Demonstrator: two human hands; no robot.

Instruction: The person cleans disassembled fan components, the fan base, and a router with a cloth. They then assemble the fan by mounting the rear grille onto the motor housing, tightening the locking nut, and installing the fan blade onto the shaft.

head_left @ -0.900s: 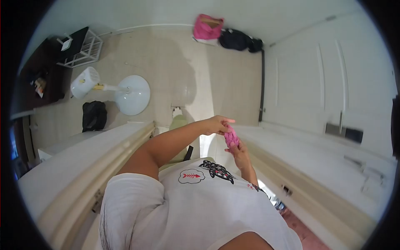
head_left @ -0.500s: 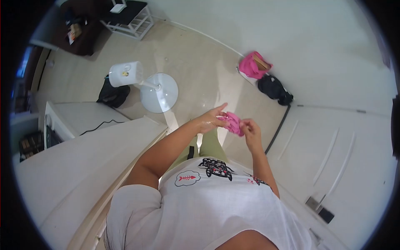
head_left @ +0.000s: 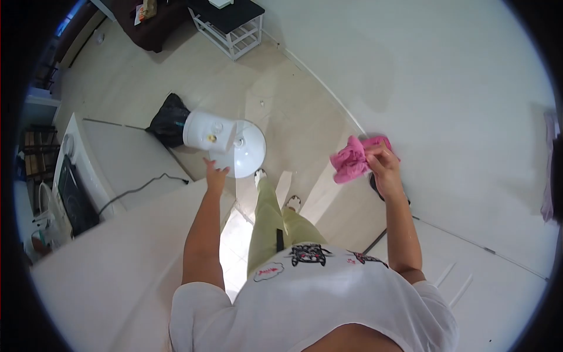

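Observation:
My right hand (head_left: 385, 170) pinches a crumpled pink cloth (head_left: 349, 161) that hangs to the left of its fingers. My left hand (head_left: 216, 175) holds nothing, and its fingers are spread. It appears just in front of a white cylindrical unit (head_left: 210, 132) on a stand with a round, shiny white base (head_left: 251, 155). Whether the fingers touch the unit I cannot tell.
Behind the stand is a black bag (head_left: 168, 120). A pink bag (head_left: 384, 144) lies against the wall on the right, partly hidden by my hand. At left stands a white counter (head_left: 97, 167) with a dark cable (head_left: 146, 183). A black-topped rack (head_left: 229, 20) is farther back.
My left hand has let go of the pink cloth and reached left toward the white unit. My right hand has moved right and up with the cloth. The view has shifted forward.

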